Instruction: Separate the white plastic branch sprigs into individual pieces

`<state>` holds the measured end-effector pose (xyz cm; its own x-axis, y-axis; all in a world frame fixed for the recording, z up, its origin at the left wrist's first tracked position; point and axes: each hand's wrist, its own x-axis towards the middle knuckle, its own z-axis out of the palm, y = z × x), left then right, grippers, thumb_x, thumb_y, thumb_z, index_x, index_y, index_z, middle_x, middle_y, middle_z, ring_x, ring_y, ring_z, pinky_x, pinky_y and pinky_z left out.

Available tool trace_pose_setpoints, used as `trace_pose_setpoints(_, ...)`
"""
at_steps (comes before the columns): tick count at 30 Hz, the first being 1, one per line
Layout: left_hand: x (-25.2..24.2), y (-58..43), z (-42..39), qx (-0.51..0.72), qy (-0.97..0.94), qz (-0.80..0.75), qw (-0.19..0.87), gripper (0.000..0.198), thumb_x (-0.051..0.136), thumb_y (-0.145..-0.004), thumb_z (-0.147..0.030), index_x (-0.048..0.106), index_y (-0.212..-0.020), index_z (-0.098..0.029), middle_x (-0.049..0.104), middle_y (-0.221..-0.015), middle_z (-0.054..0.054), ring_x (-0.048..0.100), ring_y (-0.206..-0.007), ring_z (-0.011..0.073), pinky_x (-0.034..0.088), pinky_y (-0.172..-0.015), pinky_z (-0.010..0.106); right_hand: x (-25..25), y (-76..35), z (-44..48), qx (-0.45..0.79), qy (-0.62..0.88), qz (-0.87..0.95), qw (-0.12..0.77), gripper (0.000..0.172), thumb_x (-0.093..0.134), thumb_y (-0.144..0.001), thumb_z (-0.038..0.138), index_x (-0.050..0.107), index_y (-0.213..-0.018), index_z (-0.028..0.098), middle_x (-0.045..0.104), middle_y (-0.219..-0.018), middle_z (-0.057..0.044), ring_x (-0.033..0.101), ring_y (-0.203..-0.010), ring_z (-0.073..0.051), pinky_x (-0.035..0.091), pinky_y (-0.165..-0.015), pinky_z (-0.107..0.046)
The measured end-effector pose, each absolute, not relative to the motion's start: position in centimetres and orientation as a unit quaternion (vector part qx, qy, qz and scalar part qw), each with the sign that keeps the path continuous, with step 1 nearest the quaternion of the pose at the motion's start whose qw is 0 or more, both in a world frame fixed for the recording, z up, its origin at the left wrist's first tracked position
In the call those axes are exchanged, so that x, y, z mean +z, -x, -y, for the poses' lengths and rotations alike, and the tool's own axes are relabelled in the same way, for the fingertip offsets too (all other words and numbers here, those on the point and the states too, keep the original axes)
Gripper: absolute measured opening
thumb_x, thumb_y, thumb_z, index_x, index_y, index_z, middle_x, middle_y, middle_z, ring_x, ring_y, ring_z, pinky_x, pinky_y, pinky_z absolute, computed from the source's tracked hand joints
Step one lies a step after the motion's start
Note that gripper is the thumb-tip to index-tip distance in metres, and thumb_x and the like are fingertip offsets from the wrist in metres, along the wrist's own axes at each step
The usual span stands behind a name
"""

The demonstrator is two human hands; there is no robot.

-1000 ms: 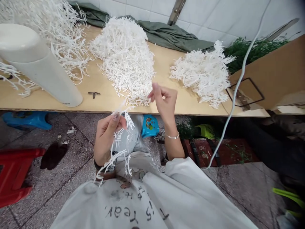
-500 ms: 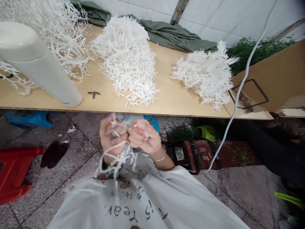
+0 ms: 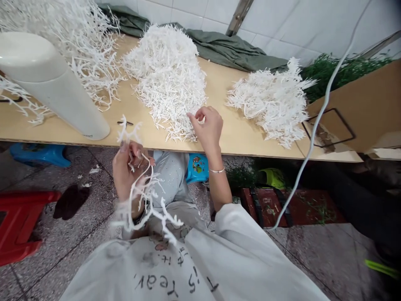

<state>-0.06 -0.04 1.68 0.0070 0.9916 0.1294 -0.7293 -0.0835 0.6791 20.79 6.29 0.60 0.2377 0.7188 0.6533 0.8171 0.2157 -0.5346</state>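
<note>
My left hand is closed around white branching plastic-looking sprigs. Some forked tips stick up above the fingers, and longer stems dangle in front of my shirt. Over the table's front edge, my right hand has thumb and forefinger curled together at the near right side of the middle pile of short white pieces. Whether a small piece sits in that pinch is hard to make out against the white behind it.
A white bottle stands on the cardboard-covered table, before a heap of white branches. Another white pile lies right. A pale cable hangs in front of a cardboard box. Below are red and blue stools.
My hands were together before my chest. Now my right hand has gone forward and right to the middle pile, while my left has shifted slightly left with the sprigs.
</note>
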Motion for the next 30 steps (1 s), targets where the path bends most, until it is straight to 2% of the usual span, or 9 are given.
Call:
trace_pose_setpoints(3, 1.6, -0.5, 0.1, 0.675, -0.307, -0.241, 0.627, 0.026, 0.063, -0.084, -0.034, 0.060, -0.070, -0.013, 0.034, -0.051, -0.007, 0.034, -0.041, 0.0042, 0.052, -0.054, 0.020, -0.5, -21.8, -7.9, -0.061, 0.652, 0.614, 0.441, 0.035, 0.056, -0.084, 0.055, 0.052, -0.080, 0.020, 0.051, -0.077, -0.001, 0.051, -0.078, -0.017, 0.041, -0.077, -0.035)
trace_pose_setpoints(7, 1.4, -0.7, -0.2, 0.667, -0.318, -0.170, 0.652, 0.026, 0.058, -0.086, -0.033, 0.061, -0.069, -0.014, 0.030, -0.050, -0.007, 0.034, -0.042, 0.0046, 0.050, -0.055, 0.021, -0.1, -20.6, -5.5, -0.033, 0.594, 0.611, 0.522, 0.027, 0.049, -0.091, 0.044, 0.056, -0.083, 0.019, 0.055, -0.081, -0.003, 0.052, -0.078, -0.015, 0.041, -0.075, -0.031)
trace_pose_setpoints(12, 1.2, -0.7, -0.3, 0.664, -0.314, -0.099, 0.671, 0.033, 0.050, -0.091, -0.037, 0.064, -0.073, -0.013, 0.027, -0.049, -0.007, 0.035, -0.042, 0.0054, 0.049, -0.056, 0.021, 0.6, -17.8, -0.5, 0.134, 0.513, 0.636, 0.561, 0.038, 0.044, -0.095, 0.042, 0.059, -0.070, 0.018, 0.055, -0.066, 0.001, 0.050, -0.064, -0.010, 0.040, -0.064, -0.026)
trace_pose_setpoints(16, 0.9, -0.4, -0.5, 0.662, -0.290, -0.063, 0.688, 0.043, 0.041, -0.094, -0.045, 0.063, -0.075, -0.014, 0.025, -0.049, -0.008, 0.034, -0.042, 0.0055, 0.051, -0.060, 0.023, 0.3, -16.1, 2.2, 0.271, 0.452, 0.672, 0.520, 0.039, 0.044, -0.095, 0.042, 0.063, -0.072, 0.017, 0.061, -0.069, 0.000, 0.057, -0.068, -0.009, 0.043, -0.068, -0.025)
trace_pose_setpoints(20, 0.6, -0.1, -0.7, 0.633, -0.258, -0.051, 0.728, 0.044, 0.035, -0.097, -0.043, 0.064, -0.079, -0.015, 0.029, -0.052, -0.007, 0.038, -0.046, 0.0055, 0.052, -0.068, 0.024, -0.8, -15.0, 3.4, 0.315, 0.436, 0.670, 0.511, 0.037, 0.045, -0.094, 0.043, 0.064, -0.075, 0.017, 0.062, -0.072, -0.001, 0.058, -0.070, -0.010, 0.044, -0.070, -0.024)
trace_pose_setpoints(23, 0.7, 0.2, -0.2, 0.627, -0.278, -0.111, 0.719, 0.036, 0.049, -0.092, -0.042, 0.070, -0.083, -0.014, 0.037, -0.050, -0.006, 0.043, -0.046, 0.0056, 0.053, -0.070, 0.023, -2.7, -14.5, 3.9, 0.313, 0.486, 0.612, 0.539, 0.044, 0.041, -0.095, 0.046, 0.062, -0.069, 0.017, 0.061, -0.068, -0.001, 0.057, -0.066, -0.010, 0.044, -0.066, -0.023)
trace_pose_setpoints(25, 1.2, 0.6, 0.6, 0.631, -0.311, -0.177, 0.689, 0.035, 0.059, -0.085, -0.045, 0.074, -0.087, -0.014, 0.043, -0.049, -0.005, 0.048, -0.050, 0.0070, 0.055, -0.072, 0.023, -4.5, -14.3, 4.2, 0.308, 0.554, 0.571, 0.522, 0.050, 0.036, -0.095, 0.050, 0.058, -0.064, 0.017, 0.060, -0.064, -0.001, 0.056, -0.063, -0.011, 0.044, -0.065, -0.024)
trace_pose_setpoints(28, 2.6, 1.9, 2.0, 0.636, -0.347, -0.251, 0.642, 0.039, 0.059, -0.085, -0.045, 0.073, -0.104, -0.014, 0.051, -0.057, -0.003, 0.052, -0.056, 0.0078, 0.055, -0.083, 0.025, -7.1, -13.8, 4.9, 0.304, 0.605, 0.572, 0.463, 0.052, 0.033, -0.095, 0.051, 0.055, -0.061, 0.018, 0.059, -0.060, -0.003, 0.057, -0.060, -0.013, 0.046, -0.061, -0.026)
trace_pose_setpoints(30, 4.1, 3.1, 2.7, 0.643, -0.383, -0.304, 0.590, 0.039, 0.057, -0.087, -0.041, 0.068, -0.118, -0.019, 0.057, -0.062, -0.002, 0.053, -0.058, 0.0091, 0.054, -0.089, 0.028, -8.4, -13.2, 5.6, 0.298, 0.608, 0.594, 0.435, 0.052, 0.031, -0.095, 0.049, 0.053, -0.058, 0.019, 0.058, -0.056, -0.003, 0.058, -0.056, -0.016, 0.046, -0.055, -0.028)
